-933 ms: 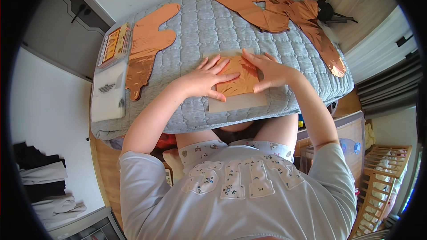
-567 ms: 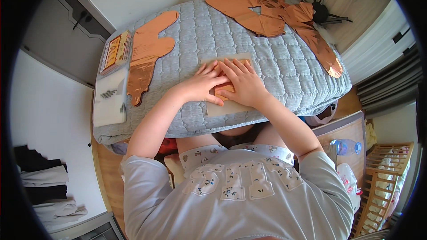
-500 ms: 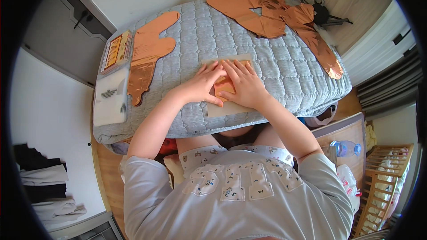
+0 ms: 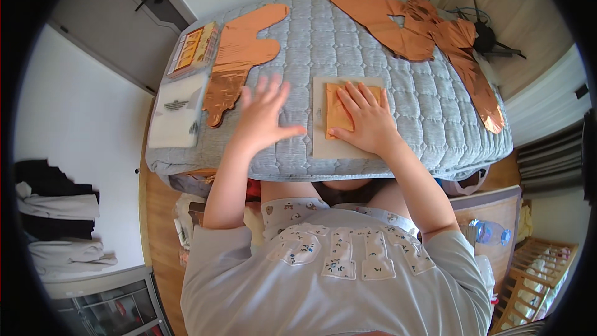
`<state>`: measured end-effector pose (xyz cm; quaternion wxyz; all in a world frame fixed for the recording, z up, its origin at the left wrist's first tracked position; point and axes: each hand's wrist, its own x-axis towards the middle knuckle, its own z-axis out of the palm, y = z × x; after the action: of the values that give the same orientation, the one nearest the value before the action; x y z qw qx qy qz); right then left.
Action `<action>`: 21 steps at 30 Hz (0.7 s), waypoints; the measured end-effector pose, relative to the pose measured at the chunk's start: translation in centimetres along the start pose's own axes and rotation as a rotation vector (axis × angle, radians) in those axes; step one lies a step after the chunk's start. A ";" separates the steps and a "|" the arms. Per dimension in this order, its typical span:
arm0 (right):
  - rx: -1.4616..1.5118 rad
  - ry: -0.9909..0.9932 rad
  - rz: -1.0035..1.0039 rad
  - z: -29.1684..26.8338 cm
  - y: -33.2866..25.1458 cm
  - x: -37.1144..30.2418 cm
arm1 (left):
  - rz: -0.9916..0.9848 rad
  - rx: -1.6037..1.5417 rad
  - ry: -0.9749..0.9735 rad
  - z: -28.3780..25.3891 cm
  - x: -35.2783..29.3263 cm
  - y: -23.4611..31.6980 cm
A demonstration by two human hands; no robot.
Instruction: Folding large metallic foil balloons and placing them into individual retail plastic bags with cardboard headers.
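Observation:
My right hand (image 4: 368, 119) lies flat, fingers spread, on a folded piece of copper-coloured foil (image 4: 336, 111). Under that foil is a greyish card sheet (image 4: 320, 143) on the quilted mattress (image 4: 300, 37). Part of the foil's right side is hidden by my palm. My left hand (image 4: 264, 117) is off to the left, slightly blurred, with its fingers apart and nothing in it. Close to its fingertips lies a flat copper foil balloon shape (image 4: 247, 42), wrinkled at its near end. Another crumpled copper foil shape (image 4: 413, 32) stretches across the far right of the mattress.
At the left edge sit a flat pack with an orange-and-red label (image 4: 194, 48) and a stack of whitish plastic bags (image 4: 176, 115). A black device with antennas (image 4: 488, 38) stands beyond the far right corner. Right of me are a plastic bottle (image 4: 491, 232) and a wooden crib (image 4: 535, 270).
My left hand has come off the folded foil and swung left, its fingers now spread. The right hand stays on the foil. The whole view has shifted, moving the mattress rightward.

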<state>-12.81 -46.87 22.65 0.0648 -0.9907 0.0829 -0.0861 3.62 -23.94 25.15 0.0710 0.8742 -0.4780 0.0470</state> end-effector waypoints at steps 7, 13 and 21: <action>0.016 0.044 -0.038 -0.6 -0.7 -0.1 | -0.878 0.288 0.564 -1.1 -10.5 -18.9; 0.013 0.080 -0.067 -0.4 -0.2 0.0 | -0.807 -0.107 0.555 1.2 -13.0 -23.4; 0.014 0.053 -0.055 -0.6 -0.5 0.0 | -0.782 0.055 0.724 -0.5 -13.2 -22.3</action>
<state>-12.83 -46.42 23.30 0.0674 -0.9895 0.0567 -0.1145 15.27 -0.99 21.85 0.2204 0.9166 -0.0600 0.3282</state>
